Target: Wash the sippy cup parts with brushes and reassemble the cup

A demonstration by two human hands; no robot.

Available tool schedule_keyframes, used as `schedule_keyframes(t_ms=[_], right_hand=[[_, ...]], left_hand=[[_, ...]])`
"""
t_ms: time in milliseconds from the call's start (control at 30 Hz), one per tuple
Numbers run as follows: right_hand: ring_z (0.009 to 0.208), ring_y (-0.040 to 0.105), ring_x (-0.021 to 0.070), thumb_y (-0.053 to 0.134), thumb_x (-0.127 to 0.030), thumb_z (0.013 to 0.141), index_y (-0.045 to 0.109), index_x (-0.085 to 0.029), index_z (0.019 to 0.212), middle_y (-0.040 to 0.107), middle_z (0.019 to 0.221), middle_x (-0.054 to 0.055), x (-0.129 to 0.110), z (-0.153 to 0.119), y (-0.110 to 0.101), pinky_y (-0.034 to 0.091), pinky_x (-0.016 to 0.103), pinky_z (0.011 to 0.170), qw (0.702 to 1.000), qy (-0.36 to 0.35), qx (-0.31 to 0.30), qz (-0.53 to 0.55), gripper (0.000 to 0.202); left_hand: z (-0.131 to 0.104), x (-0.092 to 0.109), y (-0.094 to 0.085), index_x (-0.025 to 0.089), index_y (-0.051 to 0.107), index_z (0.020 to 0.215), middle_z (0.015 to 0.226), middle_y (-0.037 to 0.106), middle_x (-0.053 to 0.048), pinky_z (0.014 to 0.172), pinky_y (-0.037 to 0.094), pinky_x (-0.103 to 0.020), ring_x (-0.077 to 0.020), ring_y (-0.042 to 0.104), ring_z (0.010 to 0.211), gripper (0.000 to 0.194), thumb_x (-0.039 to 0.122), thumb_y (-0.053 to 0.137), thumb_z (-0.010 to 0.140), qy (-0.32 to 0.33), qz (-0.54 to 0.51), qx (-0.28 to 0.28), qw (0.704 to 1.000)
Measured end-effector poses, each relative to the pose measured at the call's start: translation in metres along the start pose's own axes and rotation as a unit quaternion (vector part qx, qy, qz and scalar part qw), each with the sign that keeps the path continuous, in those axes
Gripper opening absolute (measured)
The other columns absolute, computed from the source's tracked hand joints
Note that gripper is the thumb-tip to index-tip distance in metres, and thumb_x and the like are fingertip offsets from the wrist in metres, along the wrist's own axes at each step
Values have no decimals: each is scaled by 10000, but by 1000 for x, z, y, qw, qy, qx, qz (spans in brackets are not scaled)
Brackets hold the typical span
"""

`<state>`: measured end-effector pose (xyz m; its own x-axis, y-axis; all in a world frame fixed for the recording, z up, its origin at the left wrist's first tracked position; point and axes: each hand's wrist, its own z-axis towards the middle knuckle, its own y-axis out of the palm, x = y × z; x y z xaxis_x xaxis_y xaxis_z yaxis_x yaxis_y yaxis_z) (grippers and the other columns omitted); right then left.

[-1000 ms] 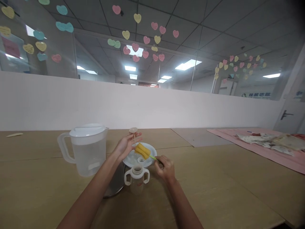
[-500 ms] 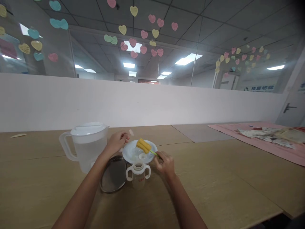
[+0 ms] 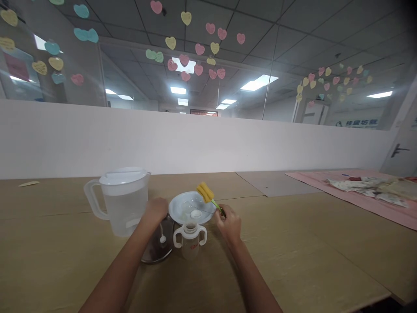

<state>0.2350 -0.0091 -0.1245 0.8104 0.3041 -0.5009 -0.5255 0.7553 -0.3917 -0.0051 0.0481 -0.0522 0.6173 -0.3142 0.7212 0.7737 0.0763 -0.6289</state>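
Note:
My right hand (image 3: pixel 230 222) is closed around the green handle of a bottle brush with a yellow sponge head (image 3: pixel 205 192). The sponge is raised over the right side of a white bowl (image 3: pixel 174 213). My left hand (image 3: pixel 158 209) is closed above a round dark metal tray (image 3: pixel 153 251). From it hangs a thin white straw with a small round weight (image 3: pixel 163 239) at its lower end, over the tray; its upper part is hidden by the hand. A clear baby bottle (image 3: pixel 190 243) with two white handles stands uncapped in front of the bowl. Inside the bowl lies a white ring (image 3: pixel 196 214) among clear pieces.
Left of the tray stands a lidded clear pitcher (image 3: pixel 122 206) with water in it. A pale flat piece (image 3: pixel 29 184) lies far left on the wooden table (image 3: pixel 293 252). At the right, cloths (image 3: pixel 361 187) rest on a pink sheet (image 3: pixel 312 179). A white wall (image 3: pixel 208 143) runs behind.
My left hand has come back from beyond the bowl's left edge to above the tray, where the straw now shows. The brush has risen and moved right, out of the bowl.

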Motion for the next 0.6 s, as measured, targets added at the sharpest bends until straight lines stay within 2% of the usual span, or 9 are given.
schedule_keyframes(t_ms=[67, 133, 233, 300, 433, 600], right_hand=[[687, 576, 159, 410, -271, 766, 629, -143, 850, 653, 769, 66, -3, 1, 0, 381, 230, 621, 999, 33, 11, -1, 267], [715, 574, 168, 413, -265, 762, 626, -148, 886, 653, 810, 71, -7, 3, 1, 377, 234, 624, 998, 61, 13, -3, 274], [743, 565, 167, 410, -207, 740, 627, -157, 912, 644, 837, 67, -13, 10, 3, 371, 232, 627, 997, 69, -17, -9, 282], [746, 558, 160, 408, -165, 722, 631, -161, 922, 630, 842, 65, -14, 16, 3, 367, 224, 617, 997, 65, -44, -16, 299], [734, 551, 143, 396, -115, 709, 627, -164, 953, 594, 861, 67, -9, 26, 6, 376, 213, 615, 995, 53, -89, -11, 340], [700, 560, 142, 367, -149, 758, 603, -163, 1012, 575, 853, 67, 6, 19, 17, 425, 222, 613, 990, 32, -123, 68, 347]], left_hand=[[5, 9, 7, 180, 501, 507, 731, 640, -158, 828, 364, -453, -365, 524, 975, 170, 268, 605, 608, 11, 66, 1, 998], [9, 18, 18, 172, 583, 670, 877, 646, -154, 873, 343, -430, -332, 523, 993, 91, 259, 579, 643, 36, 123, -8, 992], [16, 23, 40, 173, 590, 938, 1050, 610, -134, 896, 348, -372, -274, 529, 1009, 264, 288, 526, 709, 73, 179, -39, 980], [21, 19, 54, 173, 566, 1016, 1097, 588, -124, 897, 354, -355, -260, 519, 1033, 336, 307, 531, 710, 85, 210, -61, 972], [36, 5, 70, 184, 554, 1014, 1086, 570, -95, 888, 365, -345, -249, 512, 1031, 392, 317, 593, 647, 88, 261, -76, 958], [46, 0, 73, 160, 536, 959, 1010, 561, -114, 789, 406, -363, -264, 542, 932, 364, 279, 594, 619, 64, 298, -59, 951]])
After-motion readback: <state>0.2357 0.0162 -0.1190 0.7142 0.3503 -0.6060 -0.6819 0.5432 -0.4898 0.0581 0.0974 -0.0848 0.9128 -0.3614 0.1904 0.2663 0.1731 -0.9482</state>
